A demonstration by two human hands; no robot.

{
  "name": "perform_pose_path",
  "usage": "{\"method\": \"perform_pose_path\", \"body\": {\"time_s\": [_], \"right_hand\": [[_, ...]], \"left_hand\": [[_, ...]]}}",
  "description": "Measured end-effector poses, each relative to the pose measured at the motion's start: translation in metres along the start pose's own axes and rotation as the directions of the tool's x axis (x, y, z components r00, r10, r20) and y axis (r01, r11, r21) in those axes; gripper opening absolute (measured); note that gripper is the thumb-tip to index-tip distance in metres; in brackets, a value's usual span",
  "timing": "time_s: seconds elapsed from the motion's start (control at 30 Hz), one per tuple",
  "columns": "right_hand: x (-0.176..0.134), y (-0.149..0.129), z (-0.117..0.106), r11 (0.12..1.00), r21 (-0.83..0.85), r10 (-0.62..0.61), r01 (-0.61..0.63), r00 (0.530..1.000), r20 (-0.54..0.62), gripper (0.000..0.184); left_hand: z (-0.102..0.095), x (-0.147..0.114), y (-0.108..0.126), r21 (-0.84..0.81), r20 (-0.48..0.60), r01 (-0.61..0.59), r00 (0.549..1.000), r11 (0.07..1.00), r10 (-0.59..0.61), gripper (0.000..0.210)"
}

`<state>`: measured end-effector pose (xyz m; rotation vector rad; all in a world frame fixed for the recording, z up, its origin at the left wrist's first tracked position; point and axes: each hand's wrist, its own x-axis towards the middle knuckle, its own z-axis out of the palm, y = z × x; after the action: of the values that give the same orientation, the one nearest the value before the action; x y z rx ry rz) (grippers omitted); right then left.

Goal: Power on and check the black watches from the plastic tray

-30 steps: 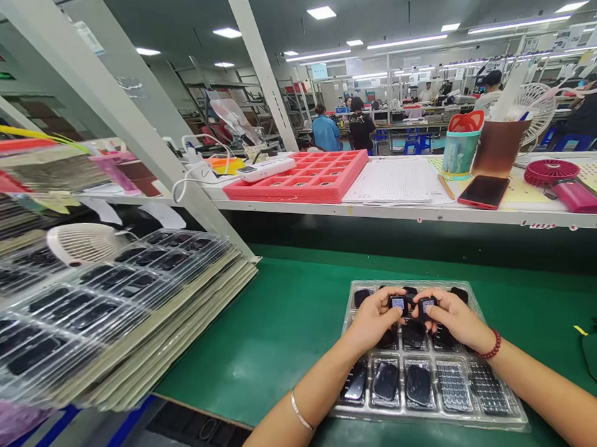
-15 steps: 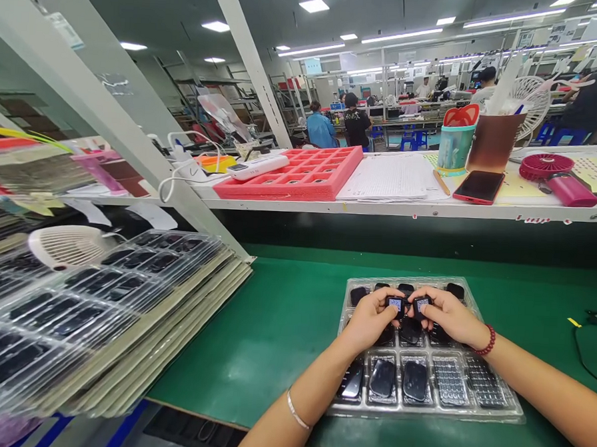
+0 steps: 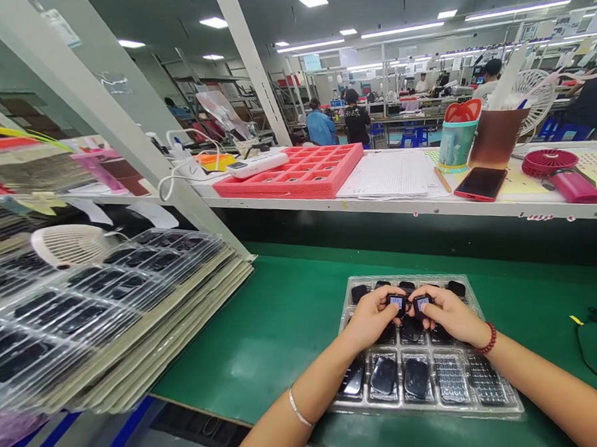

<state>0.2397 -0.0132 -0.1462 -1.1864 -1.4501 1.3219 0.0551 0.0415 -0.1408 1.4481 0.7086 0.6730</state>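
My left hand (image 3: 375, 317) pinches a small black smartwatch body (image 3: 397, 303) whose lit screen shows a QR code. Close beside it, my right hand (image 3: 444, 312) grips a similar black smartwatch body (image 3: 421, 305), its screen also lit with a QR code. Both are held above a clear plastic tray (image 3: 403, 409) divided into compartments. Dark rounded devices, such as one black device (image 3: 416, 378), lie in several compartments. Two compartments at the near right show only their bumpy bottoms. My hands hide part of the tray's middle.
On the left rises a tall stack of filled trays (image 3: 137, 338) with a pale fan (image 3: 72, 246) on it. The shelf (image 3: 304, 205) ahead holds a red foam tray (image 3: 331, 178), papers (image 3: 391, 175), a phone (image 3: 481, 184) and a cup (image 3: 455, 144). A black cable (image 3: 580, 345) lies at right.
Both hands stay almost still, holding the two smartwatch bodies over the tray. The view has shifted very slightly.
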Motion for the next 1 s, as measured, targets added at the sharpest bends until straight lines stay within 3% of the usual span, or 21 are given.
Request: {"method": "perform_pose_path", "body": {"time_s": [0.33,0.43,0.53,0.6,0.77,0.87,1.0], "right_hand": [[0.0007,0.0000,-0.0014,0.999,0.034,-0.033,0.032,0.999,0.010,0.027],[0.0003,-0.0001,0.0001,0.996,-0.043,-0.080,0.079,0.997,-0.018,0.017],[-0.0001,0.0011,0.0016,0.988,-0.085,-0.134,0.131,0.991,-0.029,0.030],[0.0000,0.0022,0.0014,0.994,-0.042,-0.099,0.098,0.995,-0.014,0.035],[-0.0003,0.0008,-0.0007,1.000,-0.005,-0.017,0.017,1.000,-0.016,0.024],[-0.0010,-0.0018,0.0001,0.999,-0.048,-0.025,0.023,0.999,-0.041,0.021],[-0.0009,-0.0008,0.0012,0.999,-0.012,-0.043,0.042,0.999,-0.014,0.031]], "left_hand": [[0.0000,-0.0005,0.0030,-0.012,0.012,0.010,1.000,1.000,-0.009,0.023],[-0.0004,-0.0003,0.0005,-0.002,-0.003,-0.003,1.000,1.000,0.003,0.022],[-0.0006,0.0005,-0.0036,0.036,-0.047,-0.049,0.998,0.998,0.051,0.037],[-0.0010,0.0008,-0.0055,0.085,-0.050,-0.060,0.997,0.995,0.064,0.038],[-0.0021,0.0010,-0.0048,0.078,-0.007,-0.019,1.000,0.997,0.019,0.025],[-0.0020,0.0010,-0.0035,0.053,-0.008,0.010,1.000,0.999,-0.009,0.033],[-0.0025,0.0013,-0.0048,0.047,-0.042,-0.040,0.998,0.998,0.042,0.037]]}}
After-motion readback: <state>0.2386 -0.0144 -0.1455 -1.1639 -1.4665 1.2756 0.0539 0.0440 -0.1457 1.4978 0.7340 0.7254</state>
